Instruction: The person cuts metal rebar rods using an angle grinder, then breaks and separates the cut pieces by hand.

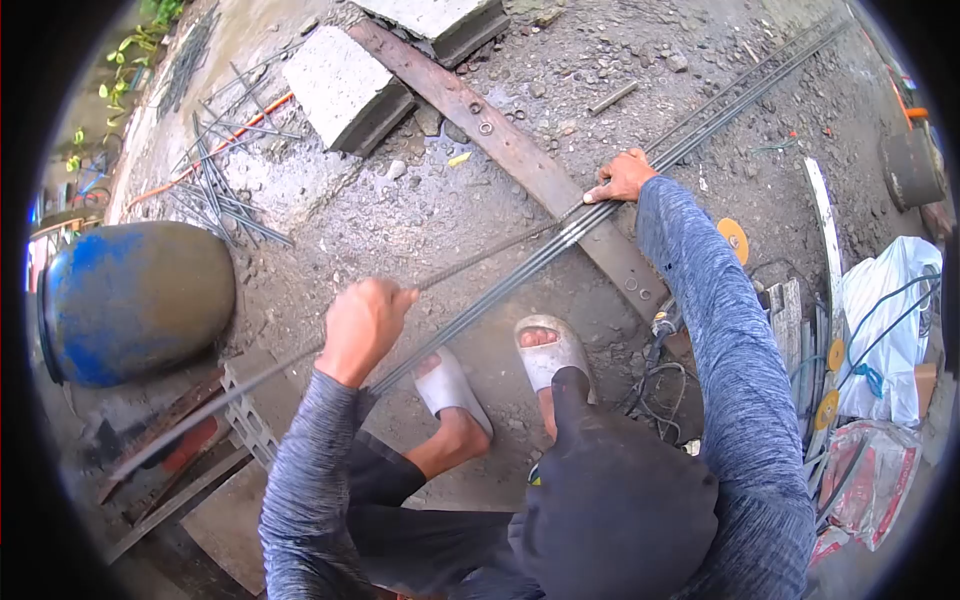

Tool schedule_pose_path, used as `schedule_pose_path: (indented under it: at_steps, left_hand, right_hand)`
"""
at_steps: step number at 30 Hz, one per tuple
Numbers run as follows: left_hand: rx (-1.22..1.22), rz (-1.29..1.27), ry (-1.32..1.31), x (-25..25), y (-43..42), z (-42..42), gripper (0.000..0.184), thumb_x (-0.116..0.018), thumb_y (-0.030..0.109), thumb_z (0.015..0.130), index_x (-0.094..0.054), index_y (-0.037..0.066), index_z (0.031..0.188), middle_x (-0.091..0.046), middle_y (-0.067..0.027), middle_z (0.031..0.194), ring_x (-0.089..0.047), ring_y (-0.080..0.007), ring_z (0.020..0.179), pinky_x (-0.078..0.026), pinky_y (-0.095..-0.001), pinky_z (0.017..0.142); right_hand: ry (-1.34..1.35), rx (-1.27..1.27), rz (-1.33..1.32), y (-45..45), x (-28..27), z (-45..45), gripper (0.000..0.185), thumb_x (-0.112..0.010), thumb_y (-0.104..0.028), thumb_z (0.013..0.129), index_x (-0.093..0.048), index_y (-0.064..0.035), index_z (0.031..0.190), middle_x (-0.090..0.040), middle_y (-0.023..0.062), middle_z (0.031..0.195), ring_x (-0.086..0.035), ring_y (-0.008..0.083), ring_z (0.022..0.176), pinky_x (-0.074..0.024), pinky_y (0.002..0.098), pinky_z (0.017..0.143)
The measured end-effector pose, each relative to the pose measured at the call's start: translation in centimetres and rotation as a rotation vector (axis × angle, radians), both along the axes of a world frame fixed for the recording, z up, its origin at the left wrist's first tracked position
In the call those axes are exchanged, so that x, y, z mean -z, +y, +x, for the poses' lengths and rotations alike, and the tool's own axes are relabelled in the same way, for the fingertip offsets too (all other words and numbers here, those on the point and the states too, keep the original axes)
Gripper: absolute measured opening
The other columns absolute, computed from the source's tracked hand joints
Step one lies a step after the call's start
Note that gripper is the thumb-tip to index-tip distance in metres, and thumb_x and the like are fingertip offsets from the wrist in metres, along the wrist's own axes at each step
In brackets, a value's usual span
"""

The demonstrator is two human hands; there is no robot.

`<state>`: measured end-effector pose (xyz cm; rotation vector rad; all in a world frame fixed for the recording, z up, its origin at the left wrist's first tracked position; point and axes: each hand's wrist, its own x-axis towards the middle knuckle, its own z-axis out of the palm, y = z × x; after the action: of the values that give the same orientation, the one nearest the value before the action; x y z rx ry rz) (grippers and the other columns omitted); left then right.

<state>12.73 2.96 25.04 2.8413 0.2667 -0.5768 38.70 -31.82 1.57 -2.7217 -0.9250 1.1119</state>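
My left hand [365,325] is closed round a long ribbed steel rod [490,249], which runs past it to the lower left. At the upper right, my right hand [622,178] rests over the same rod and the bundle of thin steel rods [520,268], its fingers bent round them. The bundle lies diagonally across a flat brown board [530,170]. Several small metal rings sit on that board. Between my hands the single rod stands a little apart from the bundle.
Concrete blocks [335,85] weigh on the board's upper end. Cut rods [215,185] lie scattered at the upper left, above a blue barrel [140,303]. On the right are a white sack [885,330], an orange disc [733,242] and cables. My sandalled feet stand below the rods.
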Motion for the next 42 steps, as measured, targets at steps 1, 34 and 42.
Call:
schedule_pose_path:
  at_steps: [1,34,42]
  left_hand:
    - [-0.017,-0.065,0.014,3.1,1.9,-2.3,0.043,-0.065,0.038,0.097,-0.073,-0.001,0.084,-0.066,-0.0253,0.071,-0.067,-0.0395,0.064,-0.052,-0.0483,0.061]
    - [-0.096,-0.43,0.08,18.2,6.8,-7.6,0.042,-0.064,0.036,0.097,-0.069,-0.004,0.106,-0.07,-0.0278,0.095,-0.068,-0.0442,0.093,-0.053,-0.0495,0.083]
    - [-0.669,-0.8,0.393,19.6,4.2,-10.4,0.023,-0.077,0.022,0.09,-0.076,0.001,0.098,-0.065,-0.0052,0.064,-0.059,-0.0121,0.051,-0.049,-0.0328,0.048]
  right_hand:
    - [-0.008,0.004,0.01,-0.1,0.1,0.0,0.084,-0.063,-0.082,0.071,-0.077,-0.01,0.11,-0.074,0.0176,0.105,-0.063,0.0329,0.114,-0.0283,0.0491,0.106]
    - [-0.07,0.184,0.13,-0.3,-0.2,-0.9,0.067,-0.08,-0.068,0.064,-0.078,-0.0063,0.09,-0.069,0.0216,0.093,-0.054,0.0376,0.108,-0.0368,0.0441,0.104]
    - [-0.15,0.062,0.178,-0.2,-2.1,-1.8,0.072,-0.07,-0.072,0.073,-0.071,-0.0082,0.106,-0.069,0.0146,0.11,-0.059,0.0318,0.112,-0.0328,0.0479,0.104]
